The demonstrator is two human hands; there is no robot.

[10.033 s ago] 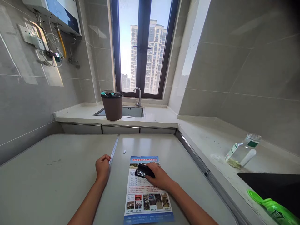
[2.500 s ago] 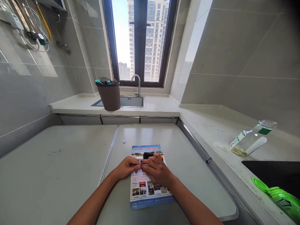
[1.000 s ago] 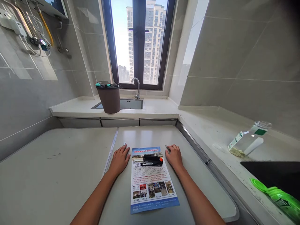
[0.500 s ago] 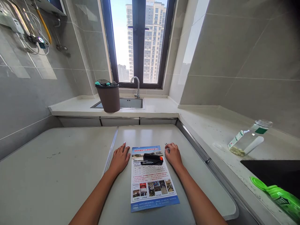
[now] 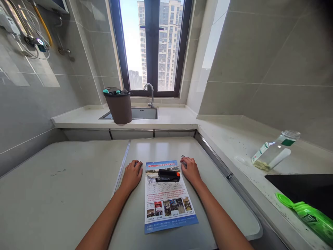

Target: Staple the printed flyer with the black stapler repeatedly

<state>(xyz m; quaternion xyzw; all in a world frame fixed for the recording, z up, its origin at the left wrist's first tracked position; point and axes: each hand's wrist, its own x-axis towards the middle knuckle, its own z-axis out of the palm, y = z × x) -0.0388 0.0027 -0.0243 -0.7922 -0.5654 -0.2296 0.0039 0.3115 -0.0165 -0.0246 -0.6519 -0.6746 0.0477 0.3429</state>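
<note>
A printed flyer (image 5: pixel 169 207) with blue borders and small photos lies flat between my hands. On its upper half rests a black stapler (image 5: pixel 168 175) with an orange-red spot at its right end and a silver front pointing left. To the left of the flyer, my left hand (image 5: pixel 133 174) is down on the table with its fingers drawn together; whatever they pinch is too small to name. My right hand (image 5: pixel 191 169), by the flyer's upper right edge, is closed on a small thin metallic piece (image 5: pixel 183 156), its tip poking out beyond the fingers.
The white tabletop (image 5: pixel 83 187) has a seam left of my left arm. Along the back counter stand a brown bin (image 5: pixel 119 108) and a sink with a faucet (image 5: pixel 151 95). On the right counter are a glass jar (image 5: pixel 275 151), a black panel (image 5: pixel 304 187) and a green package (image 5: pixel 309 215).
My left hand's fingers have gone from spread to drawn together. My right hand stays beside the flyer, still with the thin metallic piece. The whole view has shifted slightly.
</note>
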